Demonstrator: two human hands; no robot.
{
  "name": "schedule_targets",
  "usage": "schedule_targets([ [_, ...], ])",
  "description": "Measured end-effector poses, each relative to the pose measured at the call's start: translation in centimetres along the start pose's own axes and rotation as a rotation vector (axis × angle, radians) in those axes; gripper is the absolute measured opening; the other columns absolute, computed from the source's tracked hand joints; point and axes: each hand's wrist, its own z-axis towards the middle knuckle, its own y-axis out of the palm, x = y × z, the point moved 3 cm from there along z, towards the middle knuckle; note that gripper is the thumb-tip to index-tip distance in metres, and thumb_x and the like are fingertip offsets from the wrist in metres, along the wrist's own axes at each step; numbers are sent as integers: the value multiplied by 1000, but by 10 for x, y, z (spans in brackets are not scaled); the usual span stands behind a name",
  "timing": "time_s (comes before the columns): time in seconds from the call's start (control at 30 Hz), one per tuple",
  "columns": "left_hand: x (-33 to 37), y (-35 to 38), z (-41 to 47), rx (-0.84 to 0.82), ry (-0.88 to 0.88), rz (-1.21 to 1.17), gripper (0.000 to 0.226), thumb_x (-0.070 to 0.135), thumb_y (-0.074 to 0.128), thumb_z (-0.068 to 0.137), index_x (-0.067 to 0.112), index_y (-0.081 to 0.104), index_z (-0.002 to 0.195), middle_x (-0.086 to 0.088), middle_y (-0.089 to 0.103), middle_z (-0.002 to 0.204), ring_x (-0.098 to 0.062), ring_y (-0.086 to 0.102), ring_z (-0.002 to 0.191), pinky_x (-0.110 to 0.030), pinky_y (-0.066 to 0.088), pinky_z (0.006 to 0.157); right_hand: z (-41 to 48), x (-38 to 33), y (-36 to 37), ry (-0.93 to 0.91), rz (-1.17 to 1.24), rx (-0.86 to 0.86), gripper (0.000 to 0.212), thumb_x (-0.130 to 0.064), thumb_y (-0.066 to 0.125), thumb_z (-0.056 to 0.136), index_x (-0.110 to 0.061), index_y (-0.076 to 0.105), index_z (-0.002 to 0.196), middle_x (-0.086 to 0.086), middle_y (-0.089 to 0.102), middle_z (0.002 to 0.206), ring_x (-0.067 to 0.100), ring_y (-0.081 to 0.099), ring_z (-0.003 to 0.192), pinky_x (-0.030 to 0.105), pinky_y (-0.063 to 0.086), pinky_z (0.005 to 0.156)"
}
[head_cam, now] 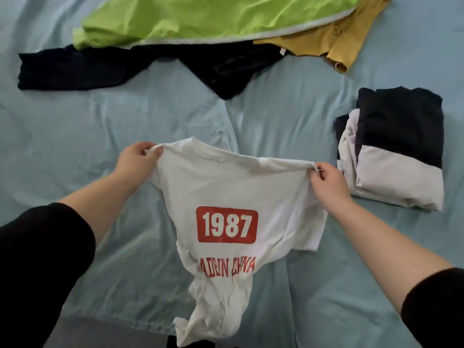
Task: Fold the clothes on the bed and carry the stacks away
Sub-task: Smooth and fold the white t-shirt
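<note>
A white T-shirt (226, 187) with a red "1987" print hangs above the bed, held up by its two shoulders. My left hand (136, 159) pinches the left shoulder and my right hand (329, 180) pinches the right shoulder. The shirt's lower part droops crumpled toward the bed's near edge. A folded stack (396, 146) of black and white clothes lies on the bed to the right of my right hand.
Unfolded clothes lie at the far side of the light blue bed sheet (62, 136): a lime green garment (200, 18), a mustard yellow one (336, 41) and a black one (140, 64). The bed's near edge runs along the bottom left.
</note>
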Motion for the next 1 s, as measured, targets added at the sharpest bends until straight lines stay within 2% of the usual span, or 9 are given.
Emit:
schedule_targets([
  [0.2,-1,13,29,-82,109,361,22,30,45,99,20,57,84,-18,65,96,-35,59,95,-33,35,70,27,-9,8,-51,-416,-137,27,-34,40,100,-12,45,85,7,54,81,35,56,86,39,38,68],
  [0.43,87,-29,95,51,225,277,23,32,48,97,20,54,78,-9,55,83,-33,55,88,-32,34,70,93,-97,-41,-142,-513,125,25,-32,30,103,-13,46,98,11,56,90,33,52,83,38,35,69],
  [0.5,106,-36,109,85,267,290,24,31,48,96,14,61,88,-12,59,89,-35,58,94,-32,36,70,106,-117,-50,-168,-516,228,21,-27,32,103,-15,49,99,12,57,96,34,52,88,40,35,76],
  [0.57,112,-33,116,59,236,314,29,30,49,95,14,62,114,-17,60,114,-37,57,107,-36,42,80,110,-125,-49,-172,-514,269,24,-19,38,100,-15,53,118,14,54,120,35,49,109,44,35,90],
  [0.67,92,-11,94,39,111,406,65,30,58,91,25,28,149,-14,24,154,-37,34,135,-44,31,108,84,-113,-26,-188,-425,241,43,-16,50,93,-18,47,136,11,45,137,32,43,123,41,33,101],
  [0.8,31,36,-4,126,-138,63,82,33,66,87,23,15,150,-10,8,157,-30,15,144,-45,17,117,-16,-52,26,45,41,109,18,-20,58,91,-20,57,109,-1,62,96,17,57,82,24,42,68],
  [0.83,12,50,-34,133,-250,-36,81,34,69,85,19,19,148,-13,12,155,-33,18,142,-45,20,115,-48,-32,42,156,141,59,6,-20,59,91,-19,57,97,-3,63,86,19,59,78,26,46,65],
  [0.9,-21,74,-93,112,-446,-185,76,37,72,83,16,28,142,-15,21,148,-35,34,131,-45,32,107,-112,6,71,356,273,16,14,-18,62,91,-13,58,79,3,65,76,30,63,76,39,53,68],
  [1.0,-42,99,-159,60,-560,-327,54,37,74,81,13,43,119,-6,46,122,-22,54,99,-34,44,84,-186,43,102,557,371,42,18,-15,65,89,-10,60,73,6,66,71,29,62,72,31,47,62],
])
